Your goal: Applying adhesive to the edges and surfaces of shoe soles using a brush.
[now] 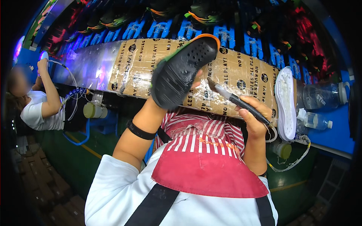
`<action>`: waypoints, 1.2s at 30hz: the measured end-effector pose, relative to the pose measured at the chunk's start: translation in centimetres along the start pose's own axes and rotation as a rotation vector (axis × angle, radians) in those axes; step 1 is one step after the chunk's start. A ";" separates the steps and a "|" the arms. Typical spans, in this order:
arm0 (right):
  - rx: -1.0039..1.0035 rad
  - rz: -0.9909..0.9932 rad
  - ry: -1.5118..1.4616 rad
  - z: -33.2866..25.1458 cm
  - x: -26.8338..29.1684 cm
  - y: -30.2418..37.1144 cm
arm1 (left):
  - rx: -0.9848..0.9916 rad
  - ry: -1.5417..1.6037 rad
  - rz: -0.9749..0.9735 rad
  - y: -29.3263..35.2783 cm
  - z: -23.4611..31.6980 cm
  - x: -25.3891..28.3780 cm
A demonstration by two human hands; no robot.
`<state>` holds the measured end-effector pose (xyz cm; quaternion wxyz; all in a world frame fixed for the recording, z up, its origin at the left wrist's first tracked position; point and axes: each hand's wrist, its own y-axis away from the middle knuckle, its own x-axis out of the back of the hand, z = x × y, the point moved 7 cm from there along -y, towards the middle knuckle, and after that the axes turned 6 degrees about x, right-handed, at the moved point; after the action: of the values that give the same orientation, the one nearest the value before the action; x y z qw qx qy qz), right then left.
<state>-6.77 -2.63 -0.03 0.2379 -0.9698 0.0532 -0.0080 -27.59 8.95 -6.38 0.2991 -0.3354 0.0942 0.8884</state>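
Note:
My left hand (197,80) is closed round a black shoe (176,77), mostly hidden behind it, with some fingers showing at its right side. The shoe's underside faces me, with small holes at the toe end and ridges toward the heel. Orange and green trim runs along its edge. In my right hand (257,115) is a glue brush (241,102) with a dark handle, gripped between thumb and fingers. Its bristles point left toward the shoe and stand a little apart from it. A thin tube hangs by the handle's rear end.
Printed cardboard (139,67) covers the bench ahead. White shoe soles (285,103) lie at the right, beside a large clear jar (324,95) and a small bottle (318,121). Blue racks (158,29) carry shoes beyond. A co-worker (43,101) is at the left.

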 end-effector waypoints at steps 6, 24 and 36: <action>-0.039 0.146 -0.079 0.6 1.2 0.3 | 0.234 0.533 0.014 1.9 -2.1 -1.2; 0.056 0.352 0.299 -2.9 -2.0 -3.9 | 0.386 0.552 -0.091 3.6 -7.2 -5.9; 0.383 0.111 0.441 -4.6 -5.0 -3.9 | 0.396 0.267 0.220 4.0 -8.7 -2.8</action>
<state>-11.58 -0.81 5.92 0.3993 -0.8777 0.1541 -0.2153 -23.63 1.20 -11.24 0.2456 -0.3724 0.3406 0.8276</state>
